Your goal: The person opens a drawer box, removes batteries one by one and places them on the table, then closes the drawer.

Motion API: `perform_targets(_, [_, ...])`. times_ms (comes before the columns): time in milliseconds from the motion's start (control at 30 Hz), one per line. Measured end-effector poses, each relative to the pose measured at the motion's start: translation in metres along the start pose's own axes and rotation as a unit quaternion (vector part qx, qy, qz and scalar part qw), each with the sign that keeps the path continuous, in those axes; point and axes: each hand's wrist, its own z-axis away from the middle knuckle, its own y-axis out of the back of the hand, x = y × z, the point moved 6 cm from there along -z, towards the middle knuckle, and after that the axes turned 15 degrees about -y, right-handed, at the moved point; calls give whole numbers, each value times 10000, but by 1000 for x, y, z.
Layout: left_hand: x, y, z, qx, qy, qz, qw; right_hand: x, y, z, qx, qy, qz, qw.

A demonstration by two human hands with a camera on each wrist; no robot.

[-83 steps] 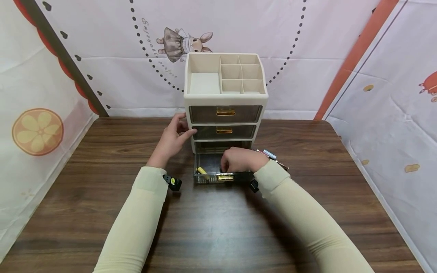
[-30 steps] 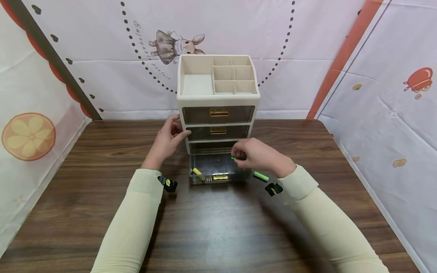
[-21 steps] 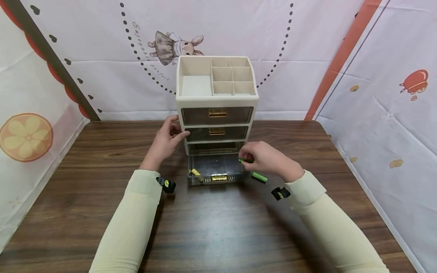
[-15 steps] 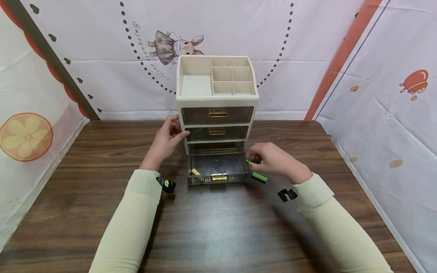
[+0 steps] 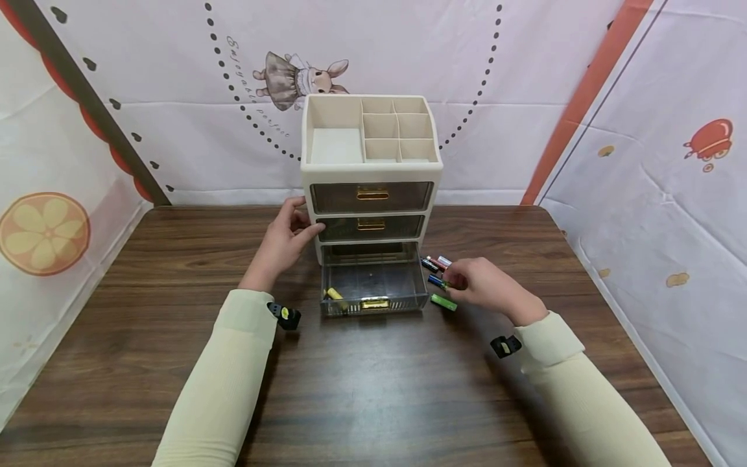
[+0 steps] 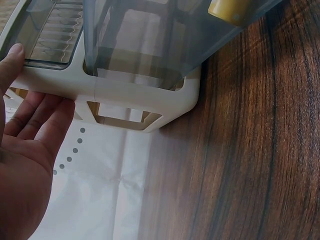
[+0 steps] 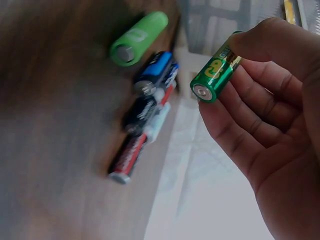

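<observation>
A cream desktop drawer organizer stands on the table with its bottom clear drawer pulled out. My left hand holds the organizer's left side, thumb on the front and fingers along the side wall. Inside that drawer, a yellow battery lies at the left. To the right of the drawer, my right hand pinches a green and gold battery between thumb and fingers. Near it on the table lie a light green battery, a blue-and-black battery and several others.
The wooden table extends in front and to both sides. A patterned white cloth hangs behind the organizer. Its two upper drawers are closed, and its top tray has several compartments.
My right hand has come up out of the drawer with the battery and moved right, over the table beside the other batteries. My left hand stays at the organizer's side.
</observation>
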Motion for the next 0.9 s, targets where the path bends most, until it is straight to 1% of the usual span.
perform_targets(200, [1,0,0,17,-10,7,10000,16,-8,2,-97,-216,30,9997])
perform_targets(333, [1,0,0,17,-16,11,10000,23,-15,4,-151,-286,99,9994])
perform_targets(633, [2,0,1,22,-51,13,10000,31,-27,5,-313,-335,297,9985])
perform_targets(900, [3,1,0,1,-20,-15,10000,33,-28,6,-364,-388,407,9978])
